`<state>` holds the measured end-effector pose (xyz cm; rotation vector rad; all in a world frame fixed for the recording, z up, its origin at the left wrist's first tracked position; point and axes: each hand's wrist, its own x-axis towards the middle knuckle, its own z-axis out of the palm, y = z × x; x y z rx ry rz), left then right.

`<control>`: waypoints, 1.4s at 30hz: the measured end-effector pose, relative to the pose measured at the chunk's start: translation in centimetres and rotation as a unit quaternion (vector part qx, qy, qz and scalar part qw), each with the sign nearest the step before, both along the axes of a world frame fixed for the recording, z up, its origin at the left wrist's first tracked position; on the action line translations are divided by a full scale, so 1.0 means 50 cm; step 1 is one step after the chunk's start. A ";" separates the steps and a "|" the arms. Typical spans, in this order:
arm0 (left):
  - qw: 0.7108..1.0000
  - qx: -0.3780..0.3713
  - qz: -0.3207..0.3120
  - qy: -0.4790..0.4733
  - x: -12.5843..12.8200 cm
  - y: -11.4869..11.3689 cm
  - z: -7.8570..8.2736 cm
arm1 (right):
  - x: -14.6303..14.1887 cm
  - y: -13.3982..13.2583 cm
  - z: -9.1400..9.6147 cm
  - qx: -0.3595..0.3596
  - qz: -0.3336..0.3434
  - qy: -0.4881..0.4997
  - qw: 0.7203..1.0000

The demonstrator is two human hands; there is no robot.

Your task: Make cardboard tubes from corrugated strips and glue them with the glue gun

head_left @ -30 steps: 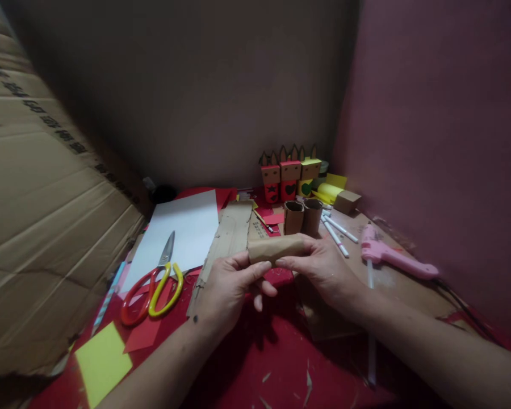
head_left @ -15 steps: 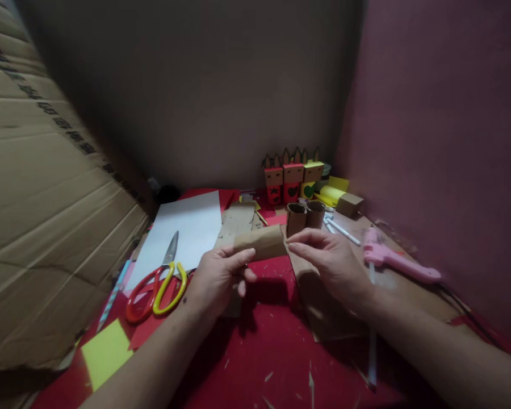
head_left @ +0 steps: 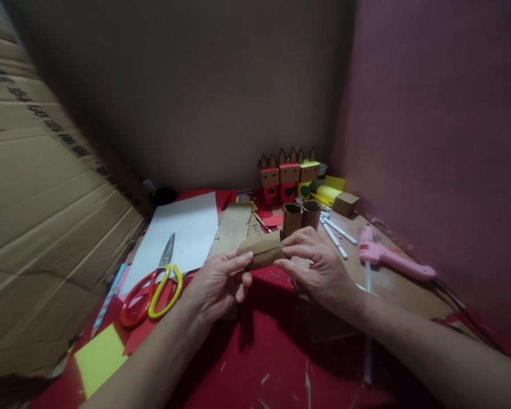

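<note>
Reference: clock directions are read from the brown rolled-card tube point(head_left: 262, 250); 12 o'clock points away from the person.
Held item: the brown rolled-card tube is matte and cylindrical. It lies nearly level between both hands, above the red table surface point(head_left: 272, 352).
Left hand: the left hand point(head_left: 219, 281) pinches the tube's left end, with the thumb on top and the fingers curled beneath.
Right hand: the right hand point(head_left: 319, 270) closes over the tube's right end. The fingertips press on the card and the palm faces down.
12 o'clock, near: two short brown card cylinders point(head_left: 300, 216) stand upright, side by side and touching.
12 o'clock, far: three block-headed paper figures point(head_left: 287, 176) with pointed ears stand against the wall, two red and one yellow.
1 o'clock: a yellow paper roll point(head_left: 330, 192) lies just beside a small brown card box point(head_left: 346, 203).
2 o'clock: thin white sticks point(head_left: 336, 233) lie loose.
3 o'clock: a pink plastic glue gun point(head_left: 387, 258) lies on its side on flat brown card.
11 o'clock: a ragged strip of corrugated cardboard point(head_left: 232, 227) lies flat and overlaps a smooth white paper sheet point(head_left: 179, 233).
9 o'clock: steel scissors with one red and one yellow handle loop point(head_left: 153, 284) lie with the blades pointing away from the person.
8 o'clock: a yellow paper square point(head_left: 97, 358) lies flat.
Left edge: a large creased corrugated cardboard panel point(head_left: 38, 199) with printed characters leans inward.
Surface debris: pale paper slivers are scattered at 6 o'clock.
</note>
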<state>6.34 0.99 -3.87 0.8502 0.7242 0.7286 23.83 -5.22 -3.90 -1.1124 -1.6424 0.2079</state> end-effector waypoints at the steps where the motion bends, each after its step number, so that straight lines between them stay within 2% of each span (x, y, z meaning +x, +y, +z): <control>1: 1.000 0.001 -0.004 0.000 0.001 -0.002 -0.001 | 0.000 0.000 -0.002 0.000 -0.001 0.007 1.000; 4: 0.999 0.022 -0.027 0.009 0.000 -0.007 -0.005 | 0.001 0.001 -0.011 0.007 0.009 0.018 1.000; 7: 0.998 0.030 -0.051 0.020 -0.001 -0.009 -0.010 | 0.001 0.001 -0.020 0.050 0.023 0.013 0.998; 10: 0.999 0.030 -0.039 0.013 -0.001 -0.008 -0.012 | 0.002 0.001 -0.022 0.074 0.009 -0.008 0.997; 14: 1.000 0.017 -0.005 -0.001 0.001 -0.007 -0.008 | 0.008 0.004 -0.015 0.062 -0.023 0.014 0.998; 16: 1.000 -0.003 -0.008 0.001 0.000 -0.007 -0.005 | 0.011 0.004 -0.011 0.055 0.002 0.016 0.998; 20: 0.997 -0.004 -0.071 0.013 -0.003 -0.005 -0.004 | 0.011 0.003 -0.010 0.003 0.097 -0.025 0.995; 22: 0.998 0.034 -0.045 0.038 -0.004 -0.002 -0.003 | 0.010 0.004 -0.009 -0.027 0.083 0.009 0.996; 24: 0.991 0.098 0.040 0.076 -0.005 0.001 0.000 | 0.012 0.006 -0.008 -0.076 0.049 0.093 0.992; 26: 0.977 0.155 0.111 0.099 -0.004 0.000 0.004 | 0.014 0.010 -0.006 -0.144 0.053 0.201 0.967; 27: 0.973 0.170 0.119 0.098 -0.003 -0.002 0.006 | 0.015 0.012 -0.006 -0.183 0.071 0.252 0.948; 30: 0.981 0.172 0.059 0.067 0.004 -0.010 0.007 | 0.012 0.015 -0.011 -0.256 0.132 0.357 0.888; 33: 0.981 0.186 0.008 0.055 0.009 -0.018 0.004 | 0.002 0.012 -0.017 -0.269 0.155 0.399 0.863; 37: 0.956 0.260 0.025 0.134 0.009 -0.025 0.013 | -0.004 0.005 -0.012 -0.270 0.144 0.374 0.876; 40: 0.921 0.314 0.044 0.226 0.004 -0.029 0.023 | 0.004 0.004 0.003 -0.304 0.118 0.273 0.905; 42: 0.904 0.350 0.017 0.243 0.000 -0.033 0.027 | 0.013 0.005 0.012 -0.321 0.115 0.176 0.924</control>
